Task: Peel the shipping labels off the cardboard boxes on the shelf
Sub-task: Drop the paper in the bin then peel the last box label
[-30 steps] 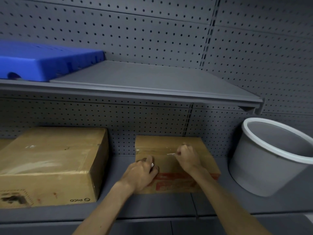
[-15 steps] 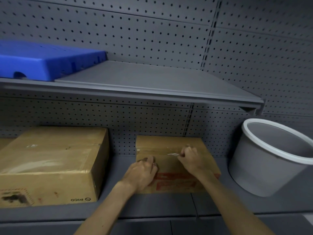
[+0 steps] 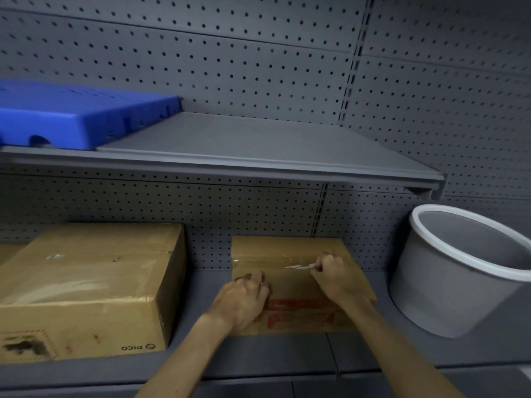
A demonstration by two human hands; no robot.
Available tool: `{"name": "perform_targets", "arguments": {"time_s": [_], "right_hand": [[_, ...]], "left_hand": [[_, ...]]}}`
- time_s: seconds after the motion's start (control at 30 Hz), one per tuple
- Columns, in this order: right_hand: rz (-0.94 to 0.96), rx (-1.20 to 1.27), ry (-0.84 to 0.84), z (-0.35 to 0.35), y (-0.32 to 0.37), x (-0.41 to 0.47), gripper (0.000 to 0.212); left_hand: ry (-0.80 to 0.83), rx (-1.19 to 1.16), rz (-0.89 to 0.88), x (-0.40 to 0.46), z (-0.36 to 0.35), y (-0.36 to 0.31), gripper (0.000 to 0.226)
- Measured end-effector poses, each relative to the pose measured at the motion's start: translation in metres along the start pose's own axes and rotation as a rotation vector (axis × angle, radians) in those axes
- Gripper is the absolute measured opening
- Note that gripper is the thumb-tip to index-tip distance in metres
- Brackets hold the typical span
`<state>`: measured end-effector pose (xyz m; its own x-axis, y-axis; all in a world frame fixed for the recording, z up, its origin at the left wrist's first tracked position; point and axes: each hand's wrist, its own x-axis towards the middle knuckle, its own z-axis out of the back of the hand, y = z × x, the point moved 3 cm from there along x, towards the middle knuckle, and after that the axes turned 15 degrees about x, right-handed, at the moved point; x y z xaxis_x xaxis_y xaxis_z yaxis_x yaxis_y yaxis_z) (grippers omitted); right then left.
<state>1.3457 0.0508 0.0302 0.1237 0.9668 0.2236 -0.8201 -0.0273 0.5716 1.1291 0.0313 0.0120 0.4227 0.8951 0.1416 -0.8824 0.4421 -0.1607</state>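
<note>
On the small box (image 3: 290,285), the right hand (image 3: 334,278) is pinching a white strip (image 3: 298,266) mid-peel while the left hand (image 3: 244,300), fingers curled, is bracing; next likely needs a steady pull.

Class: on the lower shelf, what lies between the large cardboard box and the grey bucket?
The head view shows the smaller box there, with both hands on it.

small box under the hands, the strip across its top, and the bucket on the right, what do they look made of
Small box: brown cardboard, matte, with red print on its near part.
Strip across it: probably clear plastic tape, since it shines and wrinkles; the right hand pinches a whitish bit at its end.
Bucket: likely plastic, smooth dull grey wall with a white rim.
</note>
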Motion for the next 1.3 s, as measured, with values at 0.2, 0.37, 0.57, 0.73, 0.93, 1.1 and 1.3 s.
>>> {"name": "perform_targets", "arguments": {"time_s": [0.2, 0.37, 0.57, 0.73, 0.93, 1.1, 1.3], "right_hand": [[0.047, 0.037, 0.056, -0.011, 0.010, -0.001, 0.014], [0.052, 0.100, 0.136, -0.014, 0.011, -0.004, 0.015], [0.009, 0.091, 0.120, -0.012, 0.008, -0.004, 0.017], [-0.018, 0.148, 0.188, -0.018, 0.006, -0.009, 0.012], [-0.024, 0.138, 0.222, -0.025, 0.015, -0.020, 0.016], [0.001, 0.162, 0.248, -0.025, 0.019, -0.024, 0.022], [-0.039, 0.041, 0.130, -0.013, 0.020, -0.030, 0.027]], "left_hand": [[0.012, -0.026, -0.003, 0.000, 0.001, 0.002, 0.024], [0.037, -0.052, 0.008, -0.001, 0.002, 0.002, 0.020], [0.066, -0.123, 0.026, -0.005, 0.005, 0.001, 0.024], [0.032, -0.102, 0.035, -0.007, 0.001, 0.006, 0.022], [0.014, -0.103, 0.027, -0.006, 0.000, 0.010, 0.026], [-0.009, -0.143, 0.033, -0.008, 0.002, 0.014, 0.027], [-0.022, -0.141, 0.037, -0.006, -0.001, 0.018, 0.027]]}}
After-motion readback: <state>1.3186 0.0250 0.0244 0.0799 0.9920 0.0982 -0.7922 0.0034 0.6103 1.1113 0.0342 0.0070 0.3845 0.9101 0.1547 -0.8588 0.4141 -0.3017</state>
